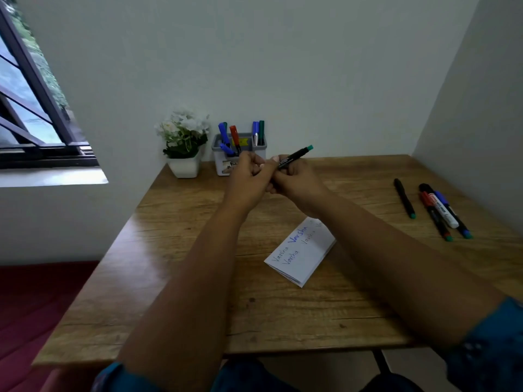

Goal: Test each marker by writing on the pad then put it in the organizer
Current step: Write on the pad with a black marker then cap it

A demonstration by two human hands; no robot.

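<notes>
Fingers: both sets are curling tight around one black marker (294, 155), raised above the table between the pad and the organizer.
Right hand (294, 179): gripping the marker's barrel, its green end pointing up and to the right; this looks like the steadying hold.
Left hand (249, 179): closing on the marker's near end, which is hidden; it is probably pulling the cap off or pushing it on, but the view is not showing which.
Pad (301, 251): lying on the table below the forearms, within easy reach for the next test; several lines of blue and faint handwriting are already showing on it.
Organizer (239, 154): standing at the back by the wall, holding blue, red and green markers upright, so part of the lot appears to be done.
Waiting markers: one black pen with a green end (404, 198) is lying alone on the right; a cluster of three or so (444, 215), touching one another, is lying just beside it, seemingly still waiting for testing.
Flower pot (184, 165): sitting left of the organizer, out of the working path.
Table (198, 292): wooden, bearing all of the above.
</notes>
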